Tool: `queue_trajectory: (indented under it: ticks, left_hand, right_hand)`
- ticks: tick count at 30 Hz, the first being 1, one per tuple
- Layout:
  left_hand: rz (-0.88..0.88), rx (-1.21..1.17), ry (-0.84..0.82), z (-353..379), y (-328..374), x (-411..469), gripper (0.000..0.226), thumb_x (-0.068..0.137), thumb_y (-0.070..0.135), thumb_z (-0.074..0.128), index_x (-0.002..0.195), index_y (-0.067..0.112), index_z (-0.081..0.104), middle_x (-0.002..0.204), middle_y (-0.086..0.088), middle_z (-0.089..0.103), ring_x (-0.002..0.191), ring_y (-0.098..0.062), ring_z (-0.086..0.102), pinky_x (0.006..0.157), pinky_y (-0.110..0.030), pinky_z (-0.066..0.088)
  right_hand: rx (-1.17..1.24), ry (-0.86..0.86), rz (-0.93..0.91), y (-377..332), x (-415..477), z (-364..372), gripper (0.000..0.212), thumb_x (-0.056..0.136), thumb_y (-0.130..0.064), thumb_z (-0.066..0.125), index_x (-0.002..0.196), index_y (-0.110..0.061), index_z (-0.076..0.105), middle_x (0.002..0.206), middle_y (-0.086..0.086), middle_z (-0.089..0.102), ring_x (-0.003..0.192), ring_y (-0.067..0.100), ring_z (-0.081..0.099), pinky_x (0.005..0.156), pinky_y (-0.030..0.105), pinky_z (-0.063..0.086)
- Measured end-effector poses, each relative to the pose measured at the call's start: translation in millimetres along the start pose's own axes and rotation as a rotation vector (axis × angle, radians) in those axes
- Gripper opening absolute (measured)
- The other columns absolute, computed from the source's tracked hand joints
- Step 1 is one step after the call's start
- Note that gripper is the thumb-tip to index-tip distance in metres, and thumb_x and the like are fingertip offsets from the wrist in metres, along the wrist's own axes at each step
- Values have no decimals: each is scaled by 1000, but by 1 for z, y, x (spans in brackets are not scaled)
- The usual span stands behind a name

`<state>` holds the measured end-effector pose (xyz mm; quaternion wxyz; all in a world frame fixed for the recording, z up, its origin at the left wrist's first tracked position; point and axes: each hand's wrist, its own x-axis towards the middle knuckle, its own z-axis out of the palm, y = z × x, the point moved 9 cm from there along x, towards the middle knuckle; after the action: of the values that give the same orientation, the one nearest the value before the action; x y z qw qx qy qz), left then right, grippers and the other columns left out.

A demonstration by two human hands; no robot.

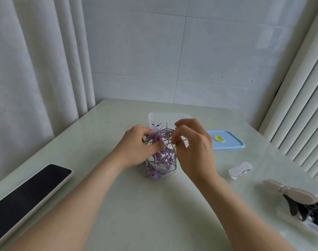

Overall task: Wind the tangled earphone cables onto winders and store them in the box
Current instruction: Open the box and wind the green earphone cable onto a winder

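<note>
A tangle of purple, white and green earphone cables [161, 156] is lifted just above the pale table, its lower loops and purple earbuds hanging down to the surface. My left hand [136, 147] grips the left side of the bundle with curled fingers and thumb. My right hand [192, 142] pinches strands at the bundle's upper right. Behind the hands stands a clear plastic box [154, 117], mostly hidden. Its blue lid [230, 142] with a yellow smiley lies to the right. A white bow-shaped winder [240, 170] lies on the table at the right.
A black phone in a pale case [28, 198] lies near the left table edge. More winders [290, 192], grey, black and white, are piled at the right edge. White curtains hang left and right, and a tiled wall stands behind the table [145, 214].
</note>
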<state>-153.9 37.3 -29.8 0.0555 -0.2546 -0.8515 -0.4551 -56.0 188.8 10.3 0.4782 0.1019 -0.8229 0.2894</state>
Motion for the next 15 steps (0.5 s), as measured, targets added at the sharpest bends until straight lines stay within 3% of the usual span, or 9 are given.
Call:
queue_trajectory:
  ticks: [3,6,9,15]
  left_hand:
    - [-53,-32,-10,1,-8,2,13,89,37,79,85,25,78,74,14,74,69,-5,65,68,-27,47]
    - [-102,-96,-23,4,-15,3,21,87,41,75,84,20,77,78,5,77,81,-19,72,81,-39,56]
    - [-119,-192,-31,5,-18,4,34,84,48,69,91,15,77,89,-8,78,94,-32,73,95,-52,54]
    - [-123,-275,-49,8,-15,3,36,86,45,65,97,13,74,99,-14,77,101,-35,71,101,-55,53]
  right_hand:
    - [-189,-105,7,8,-1,10,33,69,5,74,69,-28,74,120,0,64,102,24,59,86,42,42]
    - [-260,-209,99,18,-5,15,30,77,-6,76,81,-35,81,131,0,59,111,26,55,89,41,39]
    - [-232,-280,197,23,-9,20,19,83,-25,73,95,-38,81,139,-2,52,114,22,50,95,42,42]
    - [-110,-215,264,25,-8,18,3,85,-31,80,88,-32,81,127,-5,49,103,19,56,92,40,50]
